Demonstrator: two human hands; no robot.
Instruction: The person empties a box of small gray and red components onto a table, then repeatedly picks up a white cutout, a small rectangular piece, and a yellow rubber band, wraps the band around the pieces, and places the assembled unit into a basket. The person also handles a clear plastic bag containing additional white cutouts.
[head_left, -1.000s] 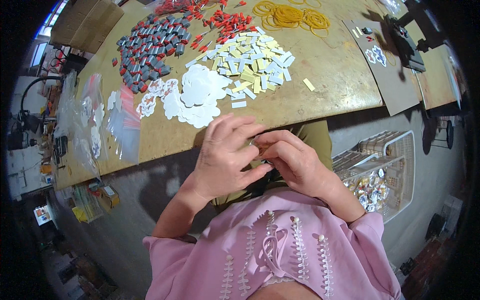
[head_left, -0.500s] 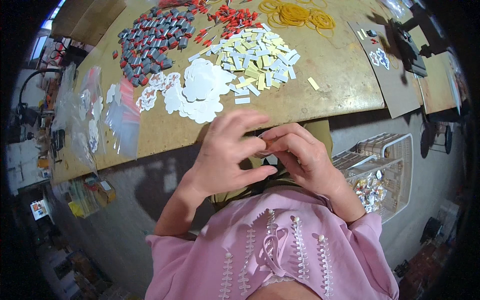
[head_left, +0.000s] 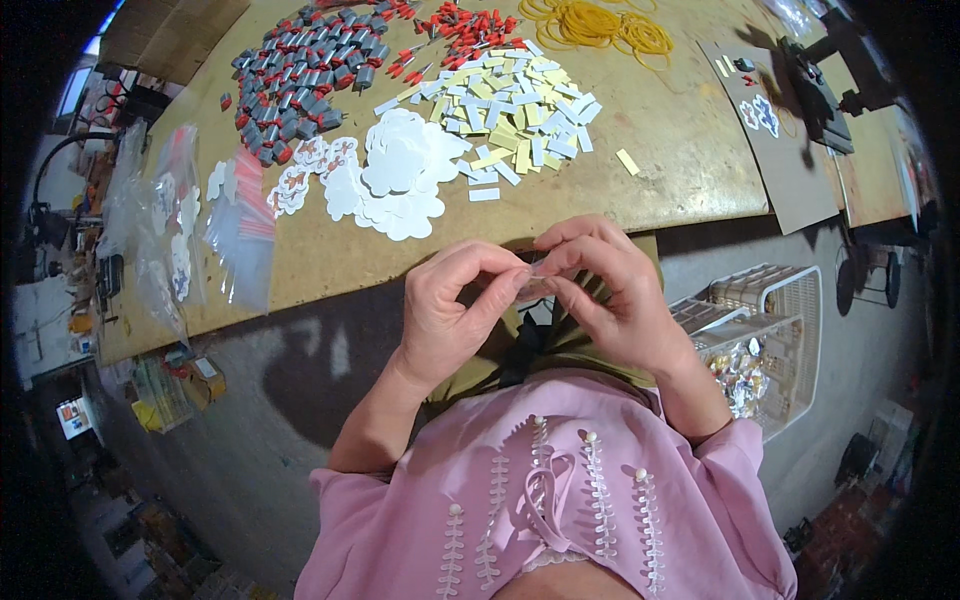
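Over my lap, just off the table's front edge, both hands pinch a small clear plastic bag (head_left: pixel 539 283). My left hand (head_left: pixel 447 300) grips its left edge between thumb and forefinger. My right hand (head_left: pixel 620 290) has its thumb and fingers closed on the other side. What lies inside the bag is mostly hidden by the fingers. Beyond the hands is a pile of white cloud-shaped cutouts (head_left: pixel 405 170), next to a heap of small white and yellow strips (head_left: pixel 525 110). A fan of clear bags with red top edges (head_left: pixel 240 240) lies at the left.
On the table (head_left: pixel 680 150) are grey-and-red small motors (head_left: pixel 310 75), red-tipped small parts (head_left: pixel 470 35) and yellow rubber bands (head_left: pixel 570 25). A grey board (head_left: pixel 785 170) with sample pieces and a black stand (head_left: pixel 820 100) are at the right. Below sits a pale plastic crate (head_left: pixel 808 345) holding filled bags.
My left hand has closed from spread fingers to a pinch on the bag's left edge. My right hand has shifted slightly up and still grips the bag.
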